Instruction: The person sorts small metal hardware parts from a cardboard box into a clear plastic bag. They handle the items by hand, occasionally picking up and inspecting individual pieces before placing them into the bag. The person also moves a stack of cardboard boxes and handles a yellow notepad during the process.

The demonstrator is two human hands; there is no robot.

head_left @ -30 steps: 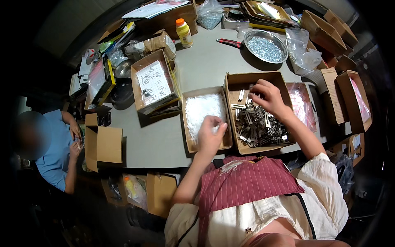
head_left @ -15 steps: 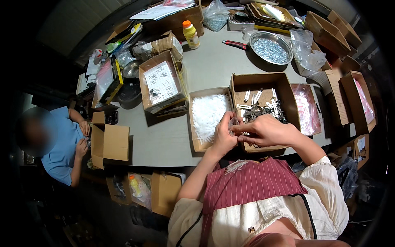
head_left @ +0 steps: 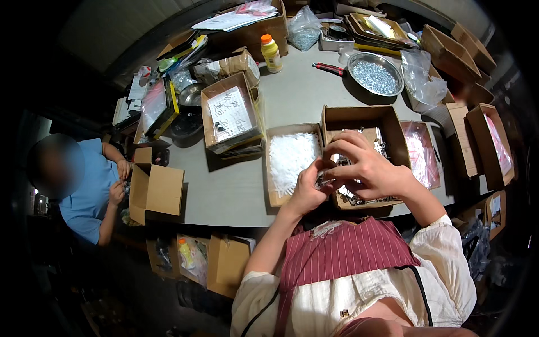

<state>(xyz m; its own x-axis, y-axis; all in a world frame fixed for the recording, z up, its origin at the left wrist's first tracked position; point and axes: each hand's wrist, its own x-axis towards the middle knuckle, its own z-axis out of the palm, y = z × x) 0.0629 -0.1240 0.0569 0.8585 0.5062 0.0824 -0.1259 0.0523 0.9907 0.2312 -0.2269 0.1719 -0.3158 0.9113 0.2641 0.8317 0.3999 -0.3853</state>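
Note:
My left hand [head_left: 307, 190] is closed around a small clear plastic bag [head_left: 322, 180] with something dark or shiny inside. Over the bag's opening, my right hand [head_left: 366, 169] arches with bent fingers, its fingertips meeting the bag and my left fingers. What exactly those fingertips pinch is partly hidden. Both hands are above the near edges of two open cardboard boxes. The left box [head_left: 271, 191] is full of small white plastic pieces. Metal and black strip-like parts [head_left: 349, 196] lie in the deeper right box [head_left: 362, 110], partly covered by my right hand.
Right of these stands a box of clear-and-pink bags [head_left: 418, 149]. Farther back are a metal bowl of small screws [head_left: 373, 76], a red-and-black cutter [head_left: 328, 68] and a yellow bottle [head_left: 271, 54]. A co-worker in blue [head_left: 90, 185] works at the left beside an open carton [head_left: 164, 192].
My right fingers have lifted and curled higher over the bag, while my left hand keeps its hold. The whole view has shifted slightly.

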